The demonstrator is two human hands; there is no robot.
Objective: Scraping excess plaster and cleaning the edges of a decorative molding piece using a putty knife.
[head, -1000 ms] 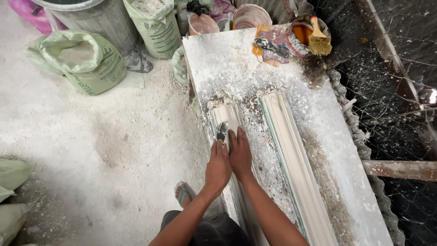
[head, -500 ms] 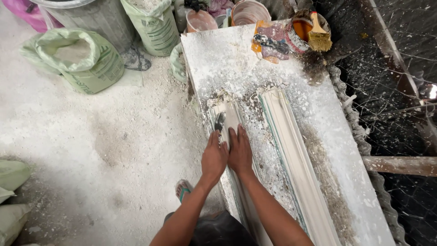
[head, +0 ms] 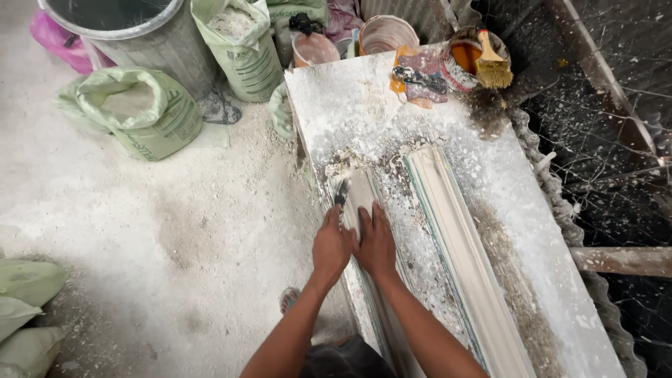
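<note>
1. At the centre of the frame, both hands press side by side on a pale plaster moulding strip (head: 364,203) that lies along the near-left edge of the white, dust-covered workbench (head: 490,175).
2. Left hand (head: 331,245) lies curled over the strip with a dark scraper blade (head: 341,191) sticking out beyond its fingertips; the fingers seem closed on the tool, though the handle is hidden.
3. Right hand (head: 376,243) rests flat and open on the strip, touching the left hand, gripping nothing.
4. A second, longer moulding strip (head: 462,252) lies just beside, to the right, running toward the lower right.
5. Upper right of the bench holds a bowl (head: 462,59) with a yellow brush (head: 492,64) resting across it, and stained rags (head: 420,80).
6. Upper left of the frame shows a grey bin (head: 140,35) and green sacks (head: 140,112) of white powder on the dusty floor (head: 140,231).
</note>
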